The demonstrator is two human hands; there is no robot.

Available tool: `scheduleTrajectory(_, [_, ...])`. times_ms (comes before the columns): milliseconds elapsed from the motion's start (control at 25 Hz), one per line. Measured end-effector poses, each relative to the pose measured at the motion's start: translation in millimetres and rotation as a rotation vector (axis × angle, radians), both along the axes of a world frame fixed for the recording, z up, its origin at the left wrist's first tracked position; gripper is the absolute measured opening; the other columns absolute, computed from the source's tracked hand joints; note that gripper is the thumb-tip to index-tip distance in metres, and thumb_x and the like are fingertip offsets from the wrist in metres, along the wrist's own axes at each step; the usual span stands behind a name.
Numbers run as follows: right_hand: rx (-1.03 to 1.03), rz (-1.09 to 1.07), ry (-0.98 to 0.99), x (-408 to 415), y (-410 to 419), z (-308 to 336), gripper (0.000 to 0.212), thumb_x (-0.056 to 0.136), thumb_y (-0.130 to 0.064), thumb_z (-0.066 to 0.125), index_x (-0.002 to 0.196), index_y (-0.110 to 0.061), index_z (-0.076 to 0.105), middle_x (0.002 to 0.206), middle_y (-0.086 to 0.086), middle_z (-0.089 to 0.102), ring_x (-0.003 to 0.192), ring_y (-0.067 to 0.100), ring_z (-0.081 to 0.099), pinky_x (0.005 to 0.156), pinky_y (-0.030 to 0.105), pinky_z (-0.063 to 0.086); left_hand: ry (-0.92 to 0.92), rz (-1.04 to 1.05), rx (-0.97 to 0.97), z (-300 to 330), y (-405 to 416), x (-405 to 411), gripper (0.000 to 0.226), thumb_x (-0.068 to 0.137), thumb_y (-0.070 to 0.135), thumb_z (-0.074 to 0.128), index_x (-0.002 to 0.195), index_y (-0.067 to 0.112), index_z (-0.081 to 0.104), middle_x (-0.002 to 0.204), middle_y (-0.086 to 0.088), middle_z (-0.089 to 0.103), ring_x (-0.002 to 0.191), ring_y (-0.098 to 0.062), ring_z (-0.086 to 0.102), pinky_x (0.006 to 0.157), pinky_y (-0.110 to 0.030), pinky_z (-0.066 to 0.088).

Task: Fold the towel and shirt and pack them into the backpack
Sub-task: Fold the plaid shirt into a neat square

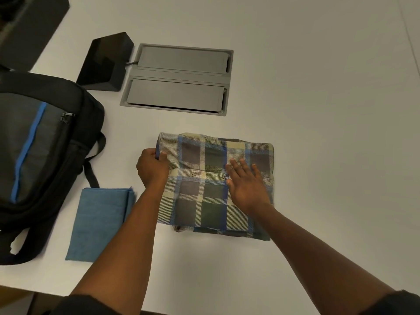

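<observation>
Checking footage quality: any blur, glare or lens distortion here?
Head view: the right hand is slightly motion-blurred on the plaid shirt; no glare on the white table, only soft shadows; wide-angle bending shows toward the edges.

View: single head-worn camera, wide-angle. Position: above the near edge of the counter (318, 87), at the person's head. Direction: forward and steeply down. Range: close, within arm's reach; both forearms enter from the bottom edge. Field: counter surface fills nearly the whole frame, backpack (38, 160) cut off at left. Shared coverage: no second view.
</observation>
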State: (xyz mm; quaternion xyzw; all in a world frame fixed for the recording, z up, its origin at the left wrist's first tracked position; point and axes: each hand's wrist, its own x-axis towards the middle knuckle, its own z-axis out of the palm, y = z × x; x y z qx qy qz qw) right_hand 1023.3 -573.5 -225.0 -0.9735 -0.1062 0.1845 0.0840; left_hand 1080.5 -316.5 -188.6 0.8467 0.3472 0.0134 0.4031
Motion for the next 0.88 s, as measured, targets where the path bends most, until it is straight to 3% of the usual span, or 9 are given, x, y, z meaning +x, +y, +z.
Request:
scheduleTrajectory(160, [0.001, -0.002, -0.001, 0, 0, 2, 0.064, 0.098, -0.051, -0.003, 0.158, -0.029, 0.008, 0.166, -0.003, 0.002, 0.152, 0.021, -0.006, 0.122, 0.048, -0.002, 0.076, -0.033, 0.092, 9, 10, 3, 0.03, 0.093, 0.032, 0.066, 0.114, 0.011, 0.063, 0.117, -0.01, 0.067, 0.102, -0.029, 0.063, 0.077, -0.032, 0.042])
scheduleTrajectory(320, [-0.027, -0.005, 0.006, 0, 1, 4, 0.063, 0.099, -0.05, 0.003, 0.158, -0.029, 0.007, 0.165, -0.003, 0.0, 0.152, 0.022, -0.006, 0.122, 0.048, -0.003, -0.018, -0.14, 0.182, 12, 15, 1, 0.021, 0.095, 0.029, 0.063, 0.104, 0.01, 0.062, 0.104, -0.009, 0.069, 0.086, -0.023, 0.061, 0.072, -0.031, 0.043])
scheduleTrajectory(440, [-0.037, -0.005, 0.009, 0, 2, 4, 0.063, 0.099, -0.05, 0.002, 0.158, -0.029, 0.006, 0.166, -0.004, 0.0, 0.152, 0.022, -0.007, 0.122, 0.047, -0.005, -0.086, -0.158, 0.234, 14, 15, 0, 0.022, 0.096, 0.031, 0.062, 0.108, 0.011, 0.063, 0.107, -0.01, 0.07, 0.093, -0.028, 0.064, 0.076, -0.031, 0.044])
scheduleTrajectory(560, [-0.037, -0.009, 0.007, 0, 3, 4, 0.063, 0.099, -0.05, 0.002, 0.158, -0.029, 0.007, 0.166, -0.004, 0.001, 0.152, 0.021, -0.006, 0.122, 0.047, -0.004, -0.099, -0.169, 0.161, 11, 23, 1, 0.024, 0.096, 0.031, 0.062, 0.109, 0.011, 0.065, 0.11, -0.011, 0.07, 0.099, -0.03, 0.065, 0.08, -0.033, 0.048])
scheduleTrajectory(720, [-0.036, -0.015, 0.008, 0, 3, 4, 0.064, 0.098, -0.049, 0.002, 0.158, -0.029, 0.008, 0.166, -0.004, 0.002, 0.152, 0.021, -0.005, 0.123, 0.048, -0.003, 0.051, -0.318, -0.061, 2, 49, 4, 0.03, 0.089, 0.033, 0.072, 0.111, 0.013, 0.065, 0.107, -0.01, 0.072, 0.089, -0.029, 0.069, 0.083, -0.046, 0.058])
scheduleTrajectory(880, [-0.021, -0.062, 0.02, 0, 11, 10, 0.061, 0.1, -0.047, 0.008, 0.158, -0.028, 0.011, 0.165, -0.002, 0.005, 0.153, 0.023, -0.002, 0.122, 0.05, -0.003, 0.155, -0.361, -0.073, -2, 64, 2, 0.028, 0.083, 0.026, 0.079, 0.103, 0.012, 0.066, 0.103, -0.008, 0.071, 0.094, -0.026, 0.066, 0.085, -0.036, 0.054])
